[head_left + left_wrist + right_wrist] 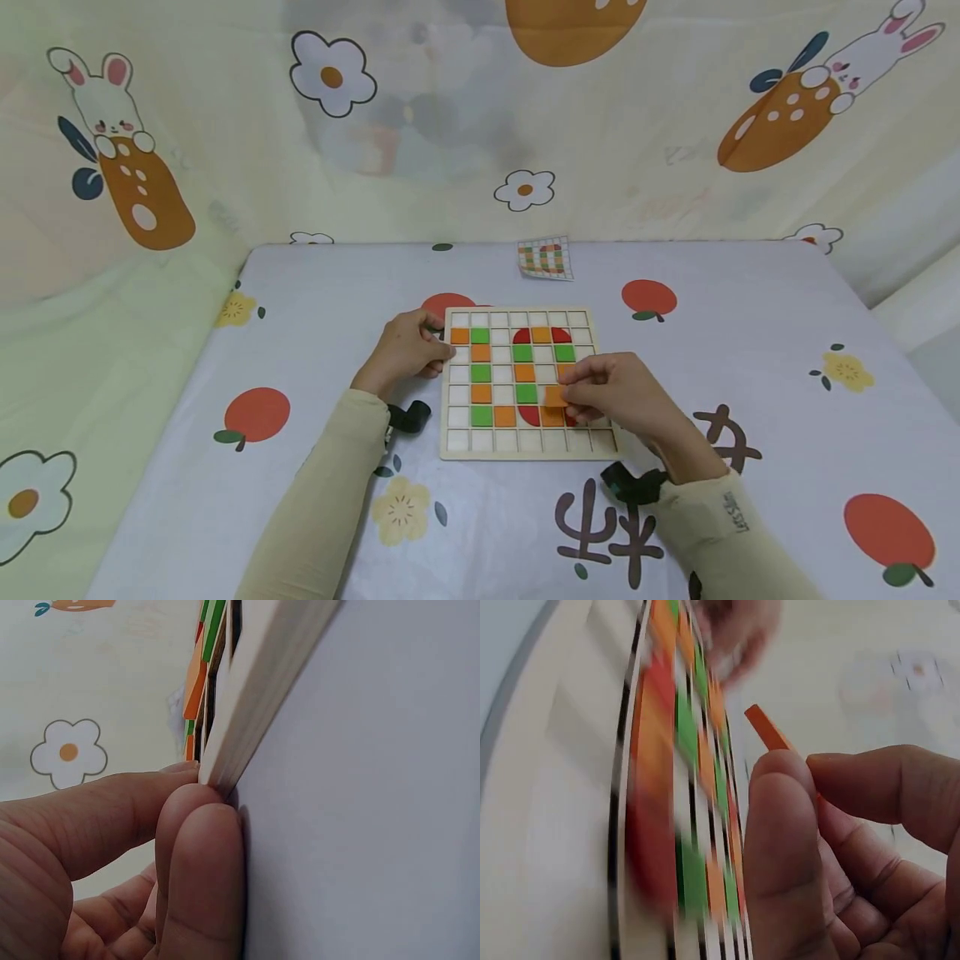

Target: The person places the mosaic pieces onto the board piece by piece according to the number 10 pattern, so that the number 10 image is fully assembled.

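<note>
A square wooden grid board [525, 456] lies on the table, with red, orange and green tiles set in some of its cells. My left hand [405, 348] pinches the board's left edge, thumb and fingertips meeting at the wooden rim [244, 712] in the left wrist view. Over the lower right part of the board, my right hand [618, 392] holds an orange square tile [765, 726] between thumb and fingers. That tile is tilted above the grid in the right wrist view. My right fingers hide a few cells near the right side.
A small printed card [545, 258] with a coloured grid pattern, its corner curled, lies behind the board. The tablecloth [315, 467] bears fruit and flower prints. A patterned curtain [420, 142] hangs along the back of the table.
</note>
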